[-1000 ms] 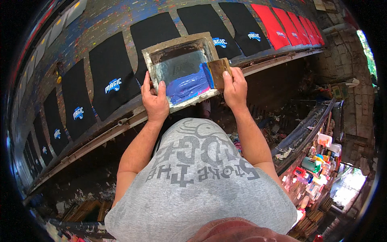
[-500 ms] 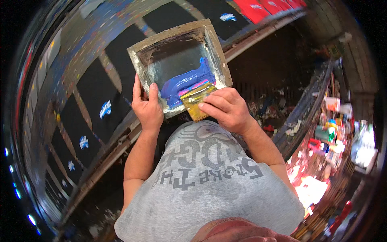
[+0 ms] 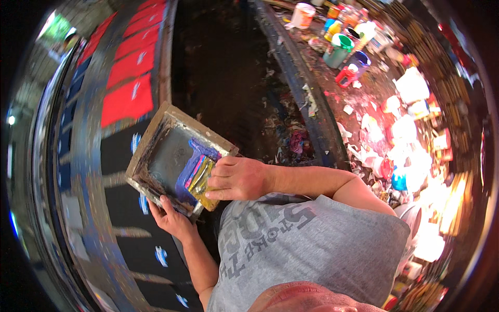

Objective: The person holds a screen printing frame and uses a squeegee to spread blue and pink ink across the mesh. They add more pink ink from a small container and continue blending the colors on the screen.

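A small screen printing frame (image 3: 141,148) with a wooden rim hangs tilted in front of my body. My left hand (image 3: 175,222) grips its lower near edge, thumb on the rim and fingers beneath. In my right hand (image 3: 241,179) is a squeegee (image 3: 197,188), yellow-stained with a pink edge. Its blade rests on the mesh within the frame, near the right side. Thick blue-violet ink (image 3: 188,171) lies along the blade and runs up toward the frame's far right corner. My right fingers partly cover the squeegee.
Left of me runs a long print table with black fabric pieces (image 3: 122,161) bearing blue-white prints, and red pieces (image 3: 127,99) farther off. A dark, littered gap lies beyond the frame. On the right, a cluttered bench holds a green ink tub (image 3: 339,51) and a white bucket (image 3: 303,15).
My view and body have turned, bringing the red pieces and the ink bench further into sight. Both hands keep their holds on the frame and squeegee.
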Demonstrator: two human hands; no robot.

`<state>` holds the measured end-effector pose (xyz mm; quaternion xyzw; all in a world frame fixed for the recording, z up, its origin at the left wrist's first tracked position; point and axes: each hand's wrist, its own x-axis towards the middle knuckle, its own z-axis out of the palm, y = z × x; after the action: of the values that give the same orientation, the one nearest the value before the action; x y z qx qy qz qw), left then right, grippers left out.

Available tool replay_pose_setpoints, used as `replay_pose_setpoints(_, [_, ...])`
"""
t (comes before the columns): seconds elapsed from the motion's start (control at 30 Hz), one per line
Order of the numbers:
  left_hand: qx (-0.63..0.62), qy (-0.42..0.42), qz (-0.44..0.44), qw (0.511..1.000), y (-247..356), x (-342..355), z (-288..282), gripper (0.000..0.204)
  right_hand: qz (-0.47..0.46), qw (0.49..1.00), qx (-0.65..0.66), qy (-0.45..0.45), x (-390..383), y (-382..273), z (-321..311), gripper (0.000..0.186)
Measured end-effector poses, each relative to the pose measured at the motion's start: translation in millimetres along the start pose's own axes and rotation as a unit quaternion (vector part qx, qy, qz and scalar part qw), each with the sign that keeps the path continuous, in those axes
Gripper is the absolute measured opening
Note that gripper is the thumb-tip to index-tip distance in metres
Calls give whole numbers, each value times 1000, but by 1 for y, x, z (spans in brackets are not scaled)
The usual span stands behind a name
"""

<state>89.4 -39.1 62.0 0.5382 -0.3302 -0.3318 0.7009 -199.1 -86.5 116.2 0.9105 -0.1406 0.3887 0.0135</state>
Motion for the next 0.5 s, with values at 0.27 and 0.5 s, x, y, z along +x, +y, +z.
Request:
replay_pose_setpoints(0.27, [-32, -129, 18, 991, -19, 74, 158, 58, 65, 990, -44, 114, -34, 106, -91, 47])
replay_pose_setpoints(0.5, [-24, -255, -17, 966, -43, 113, 294, 60, 277, 917, -173, 229, -102, 146, -167, 57])
